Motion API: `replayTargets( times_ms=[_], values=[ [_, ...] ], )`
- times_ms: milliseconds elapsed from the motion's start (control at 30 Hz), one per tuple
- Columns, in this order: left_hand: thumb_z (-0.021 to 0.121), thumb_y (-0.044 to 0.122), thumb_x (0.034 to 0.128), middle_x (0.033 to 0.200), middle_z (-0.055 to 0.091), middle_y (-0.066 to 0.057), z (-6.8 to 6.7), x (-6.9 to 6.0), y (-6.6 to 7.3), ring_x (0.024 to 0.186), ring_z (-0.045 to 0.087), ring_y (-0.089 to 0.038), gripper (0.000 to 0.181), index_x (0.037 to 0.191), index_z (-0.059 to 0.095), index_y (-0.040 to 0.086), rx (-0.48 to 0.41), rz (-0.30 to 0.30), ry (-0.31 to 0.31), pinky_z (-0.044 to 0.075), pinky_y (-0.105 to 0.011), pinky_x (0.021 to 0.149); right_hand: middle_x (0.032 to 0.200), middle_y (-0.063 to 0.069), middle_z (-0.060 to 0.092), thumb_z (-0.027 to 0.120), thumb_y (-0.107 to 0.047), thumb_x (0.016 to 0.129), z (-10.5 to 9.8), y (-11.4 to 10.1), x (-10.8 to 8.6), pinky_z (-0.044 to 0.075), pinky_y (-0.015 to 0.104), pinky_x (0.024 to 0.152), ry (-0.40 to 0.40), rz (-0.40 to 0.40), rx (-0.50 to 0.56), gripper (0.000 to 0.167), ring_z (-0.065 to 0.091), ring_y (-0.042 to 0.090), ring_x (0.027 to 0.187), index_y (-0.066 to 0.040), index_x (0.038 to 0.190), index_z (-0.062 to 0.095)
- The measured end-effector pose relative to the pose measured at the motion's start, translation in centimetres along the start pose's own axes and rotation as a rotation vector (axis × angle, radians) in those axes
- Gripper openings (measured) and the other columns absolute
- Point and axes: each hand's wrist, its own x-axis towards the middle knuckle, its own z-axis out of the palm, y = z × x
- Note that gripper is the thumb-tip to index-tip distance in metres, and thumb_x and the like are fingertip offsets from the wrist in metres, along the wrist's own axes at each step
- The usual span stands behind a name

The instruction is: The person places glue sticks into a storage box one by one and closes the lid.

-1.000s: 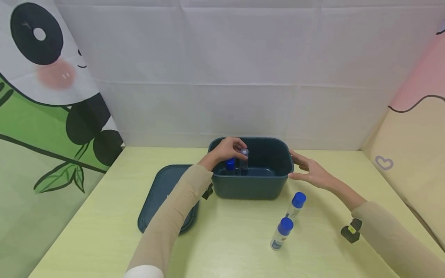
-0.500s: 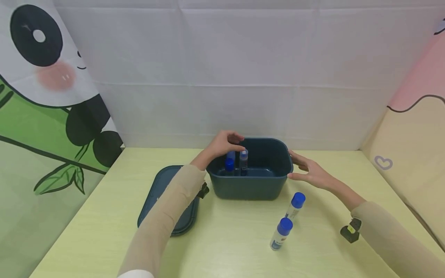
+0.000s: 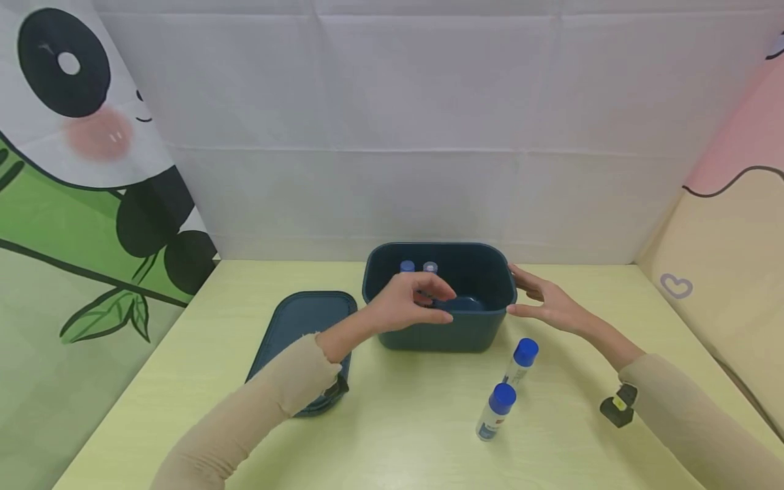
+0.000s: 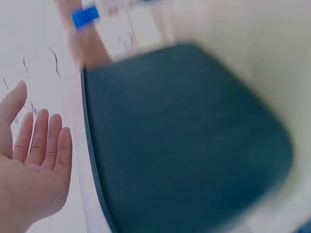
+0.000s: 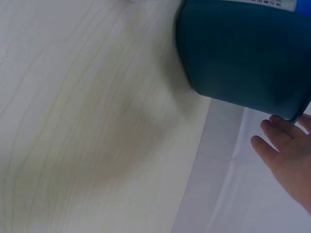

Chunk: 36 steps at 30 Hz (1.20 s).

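A dark teal plastic bin stands by the back wall. Inside at its left are a blue-capped tube and a pale-topped tube, partly hidden by my left hand. That hand hovers over the near rim, thumb and fingers apart, holding nothing. In the left wrist view its palm shows bare beside the bin's wall. My right hand rests its fingertips against the bin's right end; in the right wrist view, extended fingers touch the rim's corner.
Two blue-capped tubes, one nearer and one farther, stand on the table in front of the bin's right side. A dark flat lid lies left of the bin, partly under my left forearm. The white backdrop rises behind.
My left hand has let go of the pale-topped tube inside the bin, lifted off and drawn back toward the near rim. My right hand has stayed at the bin's right end.
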Motion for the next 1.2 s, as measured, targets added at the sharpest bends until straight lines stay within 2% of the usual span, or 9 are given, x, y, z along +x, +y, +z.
replayTargets(
  times_ms=[133, 233, 367, 500, 667, 867, 1000, 1200],
  values=[
    [0.074, 0.013, 0.0755, 0.107, 0.064, -0.008, 2.9, -1.3, 0.6, 0.099, 0.059, -0.011, 0.032, 0.105, 0.063, 0.007, -0.07, -0.005, -0.081, 0.049, -0.033, 0.085, 0.146, 0.022, 0.021, 0.061, -0.018, 0.086, 0.1, 0.1, 0.1, 0.025, 0.058, 0.1, -0.002, -0.006, 0.006, 0.075, 0.028, 0.043, 0.128, -0.004, 0.145, 0.016],
    [0.074, 0.013, 0.0755, 0.106, 0.064, -0.003, 4.9, -2.1, 0.7, 0.097, 0.058, -0.005, 0.033, 0.107, 0.063, 0.008, -0.115, -0.035, -0.133, 0.048, -0.027, 0.085, 0.146, 0.022, 0.022, 0.061, -0.018, 0.086, 0.2, 0.2, 0.1, 0.026, 0.059, 0.1, 0.002, -0.005, 0.007, 0.075, 0.029, 0.043, 0.128, -0.004, 0.145, 0.016],
    [0.075, 0.011, 0.0746, 0.104, 0.064, 0.0, 7.2, -2.7, 0.6, 0.093, 0.057, -0.001, 0.037, 0.11, 0.062, 0.008, -0.158, -0.063, -0.17, 0.049, -0.022, 0.081, 0.146, 0.022, 0.022, 0.062, -0.019, 0.086, 0.2, 0.3, 0.1, 0.026, 0.059, 0.099, 0.007, -0.003, 0.0, 0.075, 0.029, 0.043, 0.128, -0.004, 0.145, 0.017],
    [0.075, 0.011, 0.0742, 0.105, 0.064, 0.002, 8.8, -2.8, 0.4, 0.092, 0.056, 0.001, 0.039, 0.111, 0.062, 0.008, -0.191, -0.072, -0.196, 0.049, -0.022, 0.08, 0.146, 0.022, 0.023, 0.061, -0.018, 0.086, 0.2, 0.2, 0.0, 0.026, 0.059, 0.099, 0.008, -0.011, 0.004, 0.075, 0.029, 0.043, 0.128, -0.004, 0.144, 0.017],
    [0.074, 0.01, 0.0749, 0.102, 0.064, 0.002, 10.0, -2.7, 0.1, 0.093, 0.058, -0.003, 0.038, 0.111, 0.062, 0.006, -0.206, -0.072, -0.23, 0.049, -0.019, 0.078, 0.146, 0.021, 0.022, 0.061, -0.018, 0.086, 0.2, 0.1, 0.0, 0.026, 0.059, 0.1, 0.007, -0.014, 0.004, 0.074, 0.03, 0.042, 0.128, -0.005, 0.145, 0.017],
    [0.074, 0.005, 0.0744, 0.096, 0.065, -0.003, 10.9, -2.6, -0.1, 0.084, 0.057, 0.003, 0.033, 0.106, 0.063, 0.002, -0.255, -0.056, -0.228, 0.05, -0.019, 0.074, 0.145, 0.022, 0.023, 0.061, -0.018, 0.086, 0.2, 0.1, -0.1, 0.027, 0.058, 0.1, 0.011, -0.007, 0.001, 0.074, 0.03, 0.043, 0.127, -0.006, 0.145, 0.016],
    [0.073, 0.003, 0.0741, 0.095, 0.065, -0.007, 11.1, -2.6, -0.1, 0.082, 0.057, 0.003, 0.032, 0.104, 0.063, 0.001, -0.286, -0.06, -0.23, 0.05, -0.019, 0.073, 0.145, 0.022, 0.024, 0.061, -0.018, 0.087, 0.2, 0.1, -0.1, 0.027, 0.058, 0.1, 0.013, -0.005, -0.002, 0.074, 0.031, 0.043, 0.127, -0.006, 0.145, 0.016],
    [0.073, 0.004, 0.0742, 0.095, 0.065, -0.007, 11.0, -2.6, 0.0, 0.082, 0.057, 0.003, 0.031, 0.104, 0.063, 0.002, -0.289, -0.059, -0.24, 0.051, -0.019, 0.073, 0.145, 0.022, 0.023, 0.061, -0.018, 0.087, 0.2, -0.1, -0.1, 0.027, 0.058, 0.099, 0.012, -0.007, -0.001, 0.075, 0.03, 0.043, 0.127, -0.004, 0.145, 0.016]
  ],
)
